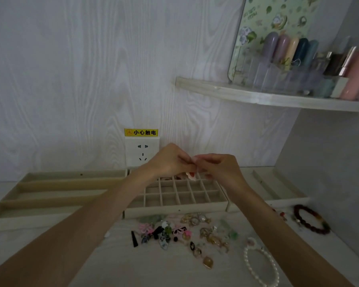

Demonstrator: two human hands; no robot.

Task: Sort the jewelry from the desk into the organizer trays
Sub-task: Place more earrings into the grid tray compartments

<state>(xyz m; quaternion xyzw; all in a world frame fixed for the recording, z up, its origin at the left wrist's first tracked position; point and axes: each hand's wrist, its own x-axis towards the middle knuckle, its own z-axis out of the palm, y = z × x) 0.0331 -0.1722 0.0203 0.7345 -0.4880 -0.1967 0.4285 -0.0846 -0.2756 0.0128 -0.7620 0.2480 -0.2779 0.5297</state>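
While both hands are raised above the far edge of the grid tray [182,193], a small white and red piece [191,175] is pinched between them: the left hand [170,160] and the right hand [218,165] are brought fingertip to fingertip, with fingers curled around the piece, which hangs just below the fingertips over the far row of compartments. What kind of jewelry the piece is cannot be told. A few small items are seen in the far compartments of the grid tray, partly hidden by the hands. To the left of the grid tray, a tray with long slots [50,191] is laid on the desk [112,266], and at the right a third tray [278,187] is set, largely hidden behind the right forearm. Near the trays, a loose heap of jewelry [180,233] is spread on the desk: pink bows, green pieces, gold-coloured rings and charms, a black clip. Near right, a white pearl bracelet [259,264] is laid flat, and further right a dark red bead bracelet [311,219] is laid close to the side wall. On the far wall a socket [142,152] is mounted under a yellow warning label [141,132], and a corner shelf [257,96] with cosmetics is fixed at upper right
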